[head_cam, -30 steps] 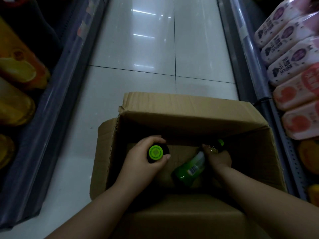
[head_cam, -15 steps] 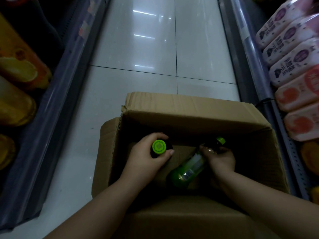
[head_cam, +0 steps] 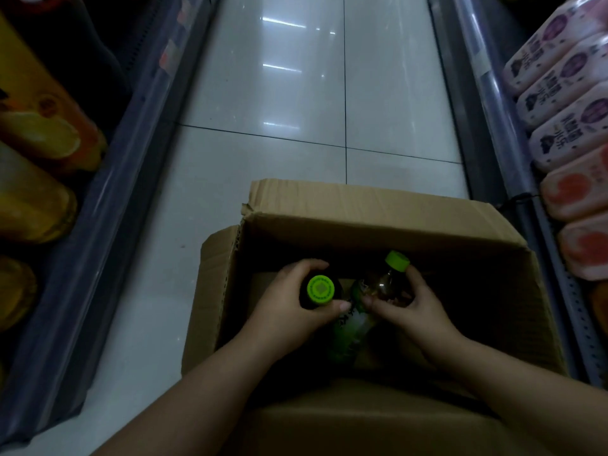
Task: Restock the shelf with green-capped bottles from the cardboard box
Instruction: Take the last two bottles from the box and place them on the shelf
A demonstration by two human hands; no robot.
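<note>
An open cardboard box [head_cam: 411,222] stands on the white floor in front of me. My left hand [head_cam: 286,307] is wrapped around an upright dark bottle, whose green cap [head_cam: 320,290] faces the camera. My right hand [head_cam: 411,307] grips the neck of a second green-capped bottle [head_cam: 375,291], which is tilted with its cap [head_cam: 397,261] pointing up and away and its green-labelled body low in the box. Both bottles sit inside the box, side by side and close together.
Shelf rails run along both sides of the aisle. The right shelf [head_cam: 487,93] holds pink and purple packs [head_cam: 572,103] and orange-red packs [head_cam: 579,192]. Orange and yellow packages [head_cam: 39,139] fill the left shelf. Glossy white floor tiles [head_cam: 296,93] stretch ahead of the box.
My right hand has tipped its bottle from lying low toward upright, and the cap has risen. The left hand's bottle has lifted slightly. The two bottles are now closer together.
</note>
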